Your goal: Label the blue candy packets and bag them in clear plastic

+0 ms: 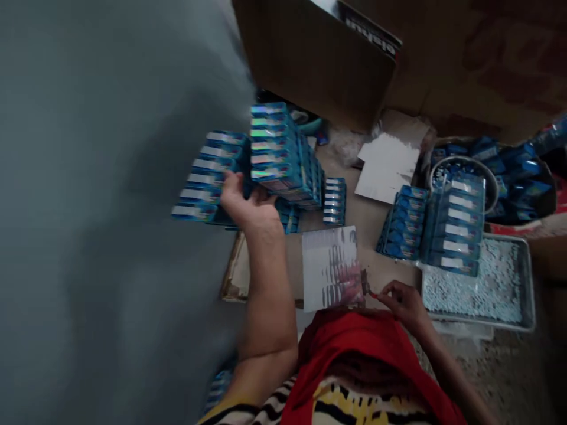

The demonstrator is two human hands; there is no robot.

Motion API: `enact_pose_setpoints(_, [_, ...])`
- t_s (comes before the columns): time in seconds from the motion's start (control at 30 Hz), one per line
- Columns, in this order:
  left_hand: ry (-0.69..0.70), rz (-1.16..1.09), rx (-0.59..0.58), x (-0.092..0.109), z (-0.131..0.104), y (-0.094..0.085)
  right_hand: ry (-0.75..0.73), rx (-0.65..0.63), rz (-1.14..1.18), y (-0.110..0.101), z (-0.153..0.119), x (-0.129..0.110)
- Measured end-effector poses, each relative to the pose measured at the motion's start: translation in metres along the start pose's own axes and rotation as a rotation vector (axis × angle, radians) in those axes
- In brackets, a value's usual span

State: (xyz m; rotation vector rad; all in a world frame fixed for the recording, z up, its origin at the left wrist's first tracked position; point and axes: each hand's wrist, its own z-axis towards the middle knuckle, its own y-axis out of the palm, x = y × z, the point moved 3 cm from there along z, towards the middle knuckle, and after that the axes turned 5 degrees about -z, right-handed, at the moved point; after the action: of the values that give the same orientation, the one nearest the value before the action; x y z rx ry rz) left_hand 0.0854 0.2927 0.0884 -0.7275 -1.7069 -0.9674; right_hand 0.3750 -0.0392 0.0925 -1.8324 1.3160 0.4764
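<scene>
Tall stacks of blue packs (283,147) with white strips stand against the wall. My left hand (252,206) reaches between two stacks, with its thumb on the edge of the nearer-left row of blue packs (206,177). Its fingers close on that row and are partly hidden. My right hand (403,301) pinches the red handle of a small dark-tipped brush (367,284). The brush tip is beside the right edge of a white sheet (328,265) smeared with grey and pink, in front of my red clothing.
At right, clear-and-blue trays of packs (458,224) overlap a metal tray (527,283) of pale blue bits. A round metal bowl (494,195) sits among loose blue packs. A short row (334,200) and white card (390,168) lie mid-surface. A cardboard box (319,65) overhangs the back.
</scene>
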Motion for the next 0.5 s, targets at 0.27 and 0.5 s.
enact_pose_setpoints(0.27, [0.094, 0.441, -0.787, -0.124, -0.214, 0.028, 0.076, 0.014, 0.027, -0.013, -0.024, 0.010])
enact_pose_setpoints(0.5, [-0.064, 0.394, -1.135, -0.179, -0.240, 0.044, 0.158, 0.100, 0.144, -0.026, -0.049, 0.026])
